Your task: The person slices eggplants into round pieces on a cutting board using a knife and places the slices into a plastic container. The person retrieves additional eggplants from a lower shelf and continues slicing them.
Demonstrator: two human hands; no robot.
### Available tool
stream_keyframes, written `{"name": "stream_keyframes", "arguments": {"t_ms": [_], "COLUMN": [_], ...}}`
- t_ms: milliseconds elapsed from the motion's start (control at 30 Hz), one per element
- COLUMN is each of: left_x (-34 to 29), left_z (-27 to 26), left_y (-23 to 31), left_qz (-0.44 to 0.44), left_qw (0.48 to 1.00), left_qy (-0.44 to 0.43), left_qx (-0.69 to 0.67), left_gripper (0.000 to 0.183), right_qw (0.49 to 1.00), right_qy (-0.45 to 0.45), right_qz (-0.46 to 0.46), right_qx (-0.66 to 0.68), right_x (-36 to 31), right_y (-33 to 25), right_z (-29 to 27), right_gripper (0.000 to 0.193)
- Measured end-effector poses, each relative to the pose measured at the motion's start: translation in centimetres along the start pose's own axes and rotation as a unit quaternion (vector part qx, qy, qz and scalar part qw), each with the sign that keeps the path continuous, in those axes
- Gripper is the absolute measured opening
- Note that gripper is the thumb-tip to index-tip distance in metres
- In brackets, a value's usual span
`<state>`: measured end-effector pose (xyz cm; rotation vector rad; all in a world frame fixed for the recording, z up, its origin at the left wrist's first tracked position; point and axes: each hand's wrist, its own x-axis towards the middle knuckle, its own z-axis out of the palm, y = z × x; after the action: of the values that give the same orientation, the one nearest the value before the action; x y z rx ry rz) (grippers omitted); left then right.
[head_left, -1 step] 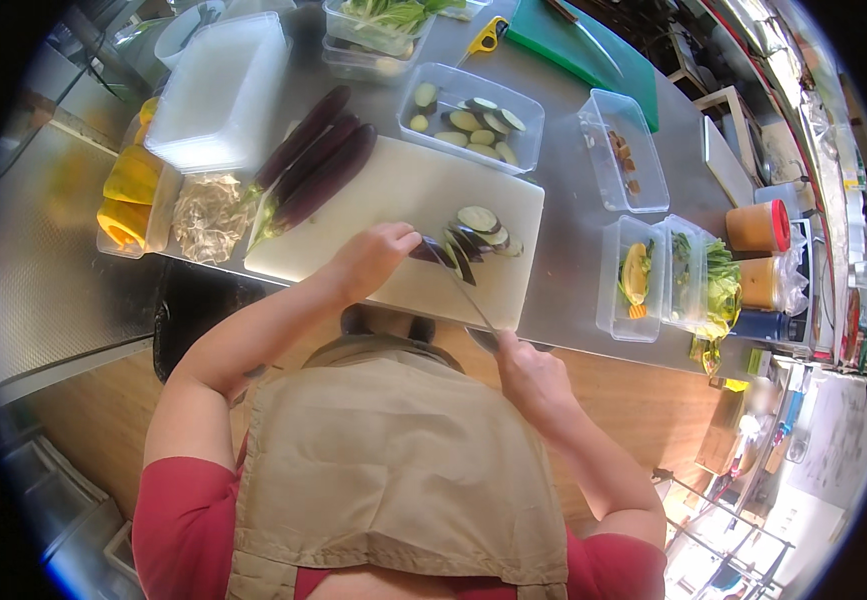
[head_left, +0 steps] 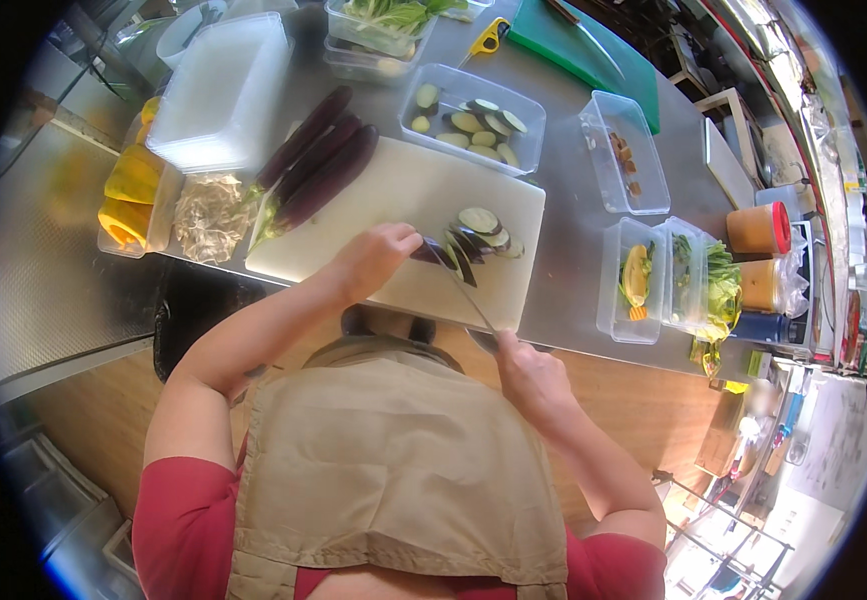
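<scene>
Mid-slicing, left hand [head_left: 373, 258] pins the eggplant [head_left: 431, 252] on the cutting board [head_left: 393, 195], right hand [head_left: 528, 375] clenches the knife [head_left: 465, 288]; next cut needs fingertips tucked back.

We see a shiny metal table [head_left: 563, 250]. On it lie a white cutting board [head_left: 393, 200], a green board [head_left: 593, 50] (far back) and clear plastic boxes [head_left: 623, 150].
</scene>
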<state>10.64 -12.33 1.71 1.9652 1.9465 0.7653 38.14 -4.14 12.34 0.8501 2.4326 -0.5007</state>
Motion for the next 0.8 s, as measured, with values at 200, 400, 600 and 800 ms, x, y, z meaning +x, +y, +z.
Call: {"name": "stream_keyframes", "arguments": {"t_ms": [200, 400, 600, 800], "left_x": [0.7, -0.2, -0.6, -0.7], "left_z": [0.1, -0.3, 1.2, 1.4], "left_y": [-0.6, -0.1, 1.0, 1.1], "left_qz": [0.000, -0.055, -0.102, -0.094], "left_qw": [1.000, 0.993, 0.984, 0.984], "left_qy": [0.010, 0.082, 0.113, 0.123], "left_qx": [-0.011, -0.067, -0.088, -0.090], "left_gripper": [0.024, 0.028, 0.028, 0.027], "right_qw": [0.997, 0.991, 0.997, 0.999], "right_qy": [0.054, 0.095, 0.049, 0.023], "right_qz": [-0.037, -0.023, -0.016, 0.007], "right_qx": [0.040, 0.090, 0.061, 0.039], "right_x": [7.6, 7.2, 3.0, 2.3], "right_y": [0.7, 0.6, -1.9, -0.9], "right_z": [4.3, 2.0, 1.1, 3.5], "right_gripper": [0.021, 0.023, 0.022, 0.021]}}
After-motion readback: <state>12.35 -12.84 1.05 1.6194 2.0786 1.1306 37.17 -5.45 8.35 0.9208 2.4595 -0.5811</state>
